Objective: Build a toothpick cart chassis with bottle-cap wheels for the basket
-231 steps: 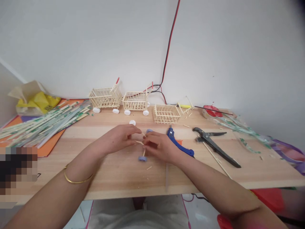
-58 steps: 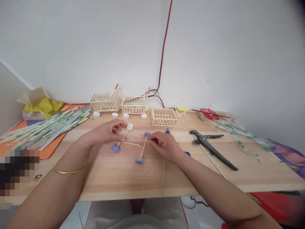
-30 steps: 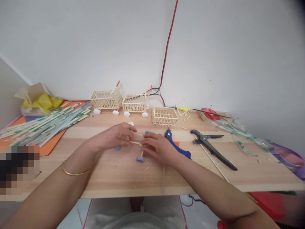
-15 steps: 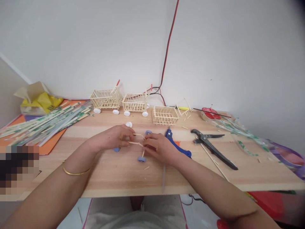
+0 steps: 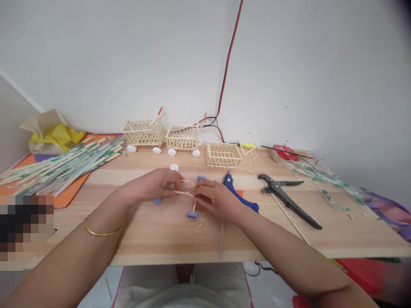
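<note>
My left hand and my right hand meet at the middle of the wooden table. Both pinch a small frame of thin wooden sticks that carries blue wheels. One blue wheel lies just in front of my right hand, another peeks out under my left hand, and a third shows behind my right fingers. A white wheel lies just beyond my left hand. A gold bangle is on my left wrist.
Two wheeled stick carts and a wheel-less stick basket stand at the back. A blue glue gun lies right of my right hand, black pliers farther right. Packaged sticks are heaped on the left.
Since 1.9 s ago my hands have come together over the stick frame, covering most of it. In the last second they have hardly moved.
</note>
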The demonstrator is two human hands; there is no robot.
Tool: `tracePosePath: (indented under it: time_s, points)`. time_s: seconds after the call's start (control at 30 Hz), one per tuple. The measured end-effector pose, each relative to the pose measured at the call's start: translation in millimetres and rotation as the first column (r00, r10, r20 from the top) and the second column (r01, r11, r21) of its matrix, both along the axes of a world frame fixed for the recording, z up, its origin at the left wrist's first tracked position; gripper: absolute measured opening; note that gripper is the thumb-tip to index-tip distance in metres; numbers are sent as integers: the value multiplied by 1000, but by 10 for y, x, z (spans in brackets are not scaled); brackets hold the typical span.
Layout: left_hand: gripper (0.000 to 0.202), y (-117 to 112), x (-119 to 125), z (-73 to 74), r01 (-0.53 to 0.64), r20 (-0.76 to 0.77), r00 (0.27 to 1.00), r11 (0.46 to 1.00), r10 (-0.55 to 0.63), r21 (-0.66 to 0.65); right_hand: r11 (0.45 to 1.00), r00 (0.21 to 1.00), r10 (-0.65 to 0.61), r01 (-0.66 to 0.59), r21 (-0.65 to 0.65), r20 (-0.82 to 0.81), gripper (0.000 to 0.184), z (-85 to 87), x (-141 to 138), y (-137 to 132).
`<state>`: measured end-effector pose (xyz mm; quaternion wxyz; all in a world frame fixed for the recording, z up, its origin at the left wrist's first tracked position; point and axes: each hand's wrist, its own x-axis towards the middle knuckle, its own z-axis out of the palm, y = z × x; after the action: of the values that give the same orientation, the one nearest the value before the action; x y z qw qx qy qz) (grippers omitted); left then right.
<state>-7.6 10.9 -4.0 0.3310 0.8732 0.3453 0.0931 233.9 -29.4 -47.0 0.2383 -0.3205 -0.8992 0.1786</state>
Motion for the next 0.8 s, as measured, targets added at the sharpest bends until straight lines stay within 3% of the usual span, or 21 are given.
tracePosePath:
  time_s: [0.3, 0.8]
  points:
    - [43, -22, -12, -10, -71, -33, 997, 996, 70, -57, 1000, 1000, 0, 0, -15, -9, 12, -4, -1, 0]
    - [30, -34, -6, 28, -78, -19, 997, 996, 77, -37, 1000, 999, -26, 27, -4, 22, 14, 18, -15, -3]
